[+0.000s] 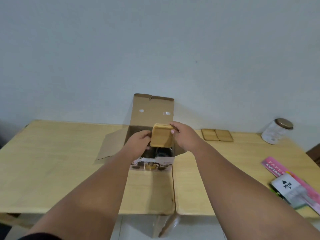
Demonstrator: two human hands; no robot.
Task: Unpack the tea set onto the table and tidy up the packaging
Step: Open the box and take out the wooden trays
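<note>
Soft, even indoor light falls on the pale bench (52,161), casting only faint shadows beneath the hands (161,137); wide-angle distortion bows the bench edges, and detail is slightly blurred throughout, with no glare.

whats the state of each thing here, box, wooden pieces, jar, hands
cardboard box: open, flaps up and out
stack of wooden coasters: held above the box by both hands
two wooden coasters: flat on the table, side by side
jar: lid on
left hand: gripping the stack
right hand: gripping the stack
</note>
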